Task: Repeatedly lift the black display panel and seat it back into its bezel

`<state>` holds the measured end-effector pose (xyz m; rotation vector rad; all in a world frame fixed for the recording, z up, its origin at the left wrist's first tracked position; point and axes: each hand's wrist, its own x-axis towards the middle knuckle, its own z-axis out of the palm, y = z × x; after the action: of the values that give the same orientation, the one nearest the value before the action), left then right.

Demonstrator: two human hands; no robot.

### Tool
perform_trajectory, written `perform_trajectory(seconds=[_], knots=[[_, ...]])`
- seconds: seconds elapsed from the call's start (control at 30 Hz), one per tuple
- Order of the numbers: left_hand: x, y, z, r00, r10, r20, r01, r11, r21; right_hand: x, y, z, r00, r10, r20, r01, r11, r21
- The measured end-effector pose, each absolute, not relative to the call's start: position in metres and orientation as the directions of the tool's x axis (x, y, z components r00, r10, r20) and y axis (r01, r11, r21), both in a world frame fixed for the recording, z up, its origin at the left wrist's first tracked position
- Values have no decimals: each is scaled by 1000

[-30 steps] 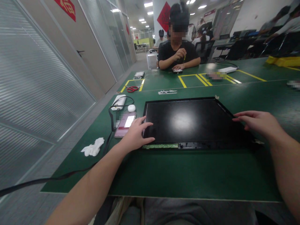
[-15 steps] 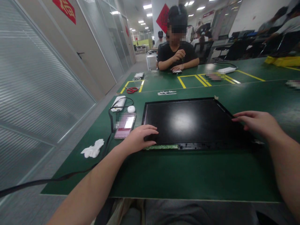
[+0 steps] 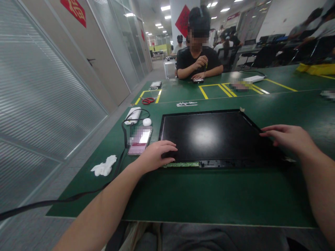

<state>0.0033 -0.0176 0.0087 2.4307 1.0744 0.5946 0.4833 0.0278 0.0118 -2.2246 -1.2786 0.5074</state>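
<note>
A flat black display panel (image 3: 222, 139) lies on the green table, its dark screen facing up and reflecting a bright patch. Along its near edge runs a strip of green circuit board (image 3: 183, 164). My left hand (image 3: 158, 153) grips the panel's near left corner, with the fingers over the screen and the thumb by the circuit strip. At the right edge, my right hand (image 3: 289, 137) holds the frame with bent fingers; its fingertips are partly hidden. Small pale tabs (image 3: 242, 109) stick out at the panel's right corners.
Left of the panel lie a phone (image 3: 140, 140), a white case (image 3: 147, 122), a white power bank (image 3: 133, 115) with a black cable, and crumpled tissue (image 3: 104, 166). Beyond are red scissors (image 3: 148, 101) and white strips (image 3: 186, 104). A person (image 3: 199, 59) sits opposite, working on a small device.
The view has shifted very slightly. Both hands stay at the same places on the panel, and the panel itself has not visibly moved on the table.
</note>
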Motion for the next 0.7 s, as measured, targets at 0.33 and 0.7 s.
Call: perform_trajectory(seconds=[0.33, 0.7], knots=[[4, -17, 8, 563, 795, 226, 609, -584, 537, 486, 31, 8, 479, 876, -54, 686, -412, -600], [2, -15, -3, 303, 923, 237, 822, -379, 426, 504, 39, -5, 516, 853, 71, 718, -386, -579]])
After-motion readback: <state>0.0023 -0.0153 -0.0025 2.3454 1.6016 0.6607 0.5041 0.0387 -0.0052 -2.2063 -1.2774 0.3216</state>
